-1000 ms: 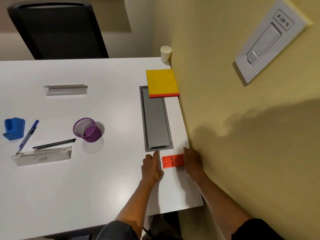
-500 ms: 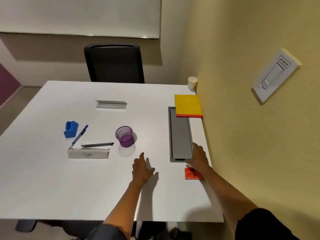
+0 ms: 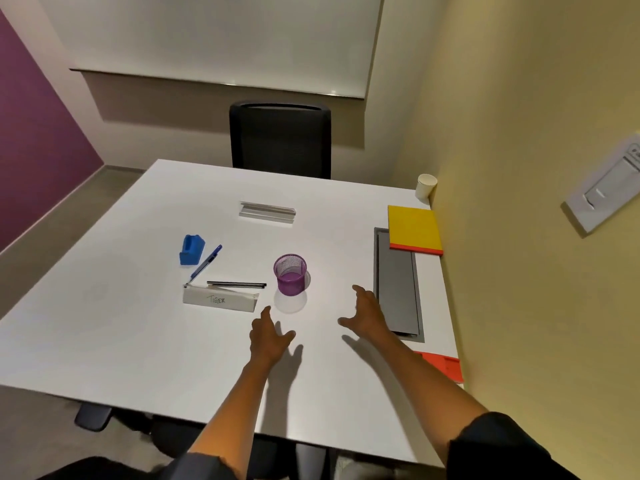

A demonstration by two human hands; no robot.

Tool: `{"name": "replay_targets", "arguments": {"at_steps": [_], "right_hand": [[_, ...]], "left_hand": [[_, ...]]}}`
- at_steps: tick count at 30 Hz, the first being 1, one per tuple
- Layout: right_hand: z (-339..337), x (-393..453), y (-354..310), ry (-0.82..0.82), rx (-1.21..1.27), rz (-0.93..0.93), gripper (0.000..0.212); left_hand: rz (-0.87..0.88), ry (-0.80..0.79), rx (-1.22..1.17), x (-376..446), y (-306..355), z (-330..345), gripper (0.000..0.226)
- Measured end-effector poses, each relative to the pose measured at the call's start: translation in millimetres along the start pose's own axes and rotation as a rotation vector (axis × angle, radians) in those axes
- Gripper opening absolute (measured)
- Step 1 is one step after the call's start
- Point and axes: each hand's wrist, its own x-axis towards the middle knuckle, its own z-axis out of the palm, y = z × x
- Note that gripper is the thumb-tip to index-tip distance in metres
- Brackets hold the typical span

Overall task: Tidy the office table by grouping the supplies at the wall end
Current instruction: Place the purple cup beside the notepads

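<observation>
I see both hands out over the white tabletop [image 3: 104,341], taking the purple mesh cup [image 3: 290,274] as my landmark. My left hand [image 3: 268,337] hovers just on the near side of the cup, fingers spread and relaxed, its grip wide and holding nothing. My right hand [image 3: 367,315] hangs near the cup on the wall side, fingers splayed the same way, grip wide and empty; it sits between the cup and the grey cable hatch [image 3: 398,282]. I cannot tell whether either palm touches the surface.

Left of the cup lies a black pen [image 3: 236,284], and just nearer than that stands a white name card [image 3: 220,299] with handwriting on it. Further left of the cup a blue pen [image 3: 205,265] lies at a slant, its tip close to the card's corner, with a blue holder [image 3: 191,250] beside it. Beyond the cup, toward the black chair [image 3: 280,140], rests a clear acrylic stand [image 3: 267,211].

On the wall side of the cup, past the hatch, a yellow pad [image 3: 414,228] lies against the yellow wall [image 3: 519,168], overlapping the hatch's far corner. A white paper cup [image 3: 426,186] stands in the far corner beyond it. An orange tray [image 3: 445,367] sits at the near wall edge, partly hidden by my right forearm
</observation>
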Motion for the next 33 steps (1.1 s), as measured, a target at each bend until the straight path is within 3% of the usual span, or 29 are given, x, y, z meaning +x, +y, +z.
{"name": "replay_targets", "arguments": {"at_steps": [13, 19, 22, 28, 33], "right_hand": [[32.2, 96.2, -29.7, -0.14, 0.002, -0.022, 0.096], [40.4, 138.1, -37.9, -0.185, 0.043, -0.067, 0.092], [43.7, 153.3, -45.7, -0.212, 0.055, -0.106, 0.09], [49.7, 167.6, -60.8, -0.231, 0.105, -0.157, 0.082], [49.2, 164.6, -60.7, -0.222, 0.169, -0.156, 0.067]], "left_hand": [[-0.078, 0.029, -0.166, 66.3, 22.2, 7.5, 0.089], [-0.107, 0.038, -0.094, 105.1, 35.4, 19.4, 0.094], [-0.137, 0.067, -0.099, 120.7, 39.3, 22.5, 0.086], [-0.21, 0.099, -0.277, 149.0, 36.9, 24.8, 0.085], [-0.212, 0.1, -0.355, 152.2, 39.9, 26.2, 0.057]]}}
